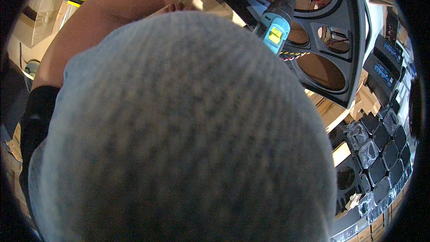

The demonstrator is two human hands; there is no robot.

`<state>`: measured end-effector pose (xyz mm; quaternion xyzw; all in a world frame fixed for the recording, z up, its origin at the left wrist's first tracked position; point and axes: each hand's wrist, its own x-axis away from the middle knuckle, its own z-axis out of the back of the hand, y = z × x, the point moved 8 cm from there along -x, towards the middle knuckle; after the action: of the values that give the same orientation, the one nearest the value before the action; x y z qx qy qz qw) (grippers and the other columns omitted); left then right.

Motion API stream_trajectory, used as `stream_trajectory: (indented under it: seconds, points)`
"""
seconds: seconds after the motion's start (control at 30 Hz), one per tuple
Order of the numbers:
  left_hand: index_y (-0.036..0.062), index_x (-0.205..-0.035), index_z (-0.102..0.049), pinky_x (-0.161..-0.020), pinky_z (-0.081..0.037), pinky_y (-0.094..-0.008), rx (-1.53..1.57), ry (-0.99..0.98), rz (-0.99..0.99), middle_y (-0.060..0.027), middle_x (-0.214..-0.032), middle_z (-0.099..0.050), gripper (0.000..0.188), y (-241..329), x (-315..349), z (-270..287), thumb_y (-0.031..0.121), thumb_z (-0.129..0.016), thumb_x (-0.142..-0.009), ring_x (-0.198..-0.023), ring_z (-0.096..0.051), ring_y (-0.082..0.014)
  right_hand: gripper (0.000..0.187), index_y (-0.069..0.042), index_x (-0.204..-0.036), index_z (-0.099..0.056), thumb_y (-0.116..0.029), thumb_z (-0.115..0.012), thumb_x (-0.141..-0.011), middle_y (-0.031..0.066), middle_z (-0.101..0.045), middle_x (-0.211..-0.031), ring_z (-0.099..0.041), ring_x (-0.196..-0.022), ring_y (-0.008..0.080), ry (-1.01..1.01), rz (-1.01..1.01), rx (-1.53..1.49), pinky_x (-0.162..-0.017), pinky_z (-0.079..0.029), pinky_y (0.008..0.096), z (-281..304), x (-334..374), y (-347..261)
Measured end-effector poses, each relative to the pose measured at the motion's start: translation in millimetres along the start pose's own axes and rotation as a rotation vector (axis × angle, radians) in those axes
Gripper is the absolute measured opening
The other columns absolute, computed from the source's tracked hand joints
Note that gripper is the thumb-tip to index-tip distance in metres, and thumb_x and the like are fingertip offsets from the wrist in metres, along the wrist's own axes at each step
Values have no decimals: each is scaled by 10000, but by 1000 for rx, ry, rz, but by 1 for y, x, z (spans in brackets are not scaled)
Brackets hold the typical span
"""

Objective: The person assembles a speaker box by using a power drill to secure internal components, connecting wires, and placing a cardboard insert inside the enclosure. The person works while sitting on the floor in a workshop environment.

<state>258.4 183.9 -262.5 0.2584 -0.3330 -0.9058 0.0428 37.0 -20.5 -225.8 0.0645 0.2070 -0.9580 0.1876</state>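
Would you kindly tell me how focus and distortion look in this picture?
In the head view, the large grey fabric is badly out of focus; the teal drill and black panel in that view look sharper; toward the head view's rim, shapes bend and corners go black.

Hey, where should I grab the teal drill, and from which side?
Probably its teal body, just behind the black nose, from the left: the drill points toward the picture's top, and the black panel spreads mostly to its right. The lower end is hidden behind blurred gray cloth.
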Motion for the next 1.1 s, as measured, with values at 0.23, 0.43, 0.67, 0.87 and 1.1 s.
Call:
stream_trajectory:
  seconds: [0.23,0.43,0.67,0.87,1.1]
  points:
    - [2,-919,-733,-759,-557,-484,5,5,8,-256,-880,-698,342,-2,-1,1,322,-752,-796,-818,-698,-425,228,-83,-925,-671,-182,-777,-749,55,-699,-776,-699,-685,220,-20,-66,-181,-673,-564,359,1,0,3]
    - [1,-920,-732,-757,-557,-485,12,6,11,-259,-874,-697,343,-1,-1,1,320,-754,-795,-817,-697,-427,286,-74,-994,-665,-171,-782,-751,53,-715,-794,-705,-698,201,-75,-136,-283,-673,-567,345,-2,2,10]
    - [0,-921,-730,-755,-556,-487,15,9,13,-262,-868,-695,344,-1,-1,2,318,-756,-794,-816,-697,-430,466,-60,-1141,-600,-154,-805,-734,63,-721,-899,-708,-804,191,-106,-163,-195,-744,-571,337,4,-4,0]
    - [-2,-922,-728,-753,-556,-488,19,12,13,-265,-862,-694,344,0,0,2,316,-758,-793,-815,-697,-433,761,-81,-1407,-421,-137,-802,-751,93,-700,-1047,-696,-909,196,-145,-219,-404,-825,-566,337,3,-4,1]
    - [-3,-923,-726,-751,-556,-490,30,14,23,-269,-855,-692,345,-2,0,3,314,-761,-792,-814,-697,-435,800,-97,-1441,-370,-133,-796,-765,99,-691,-1072,-694,-919,200,-178,-255,-473,-838,-565,341,-1,-4,3]
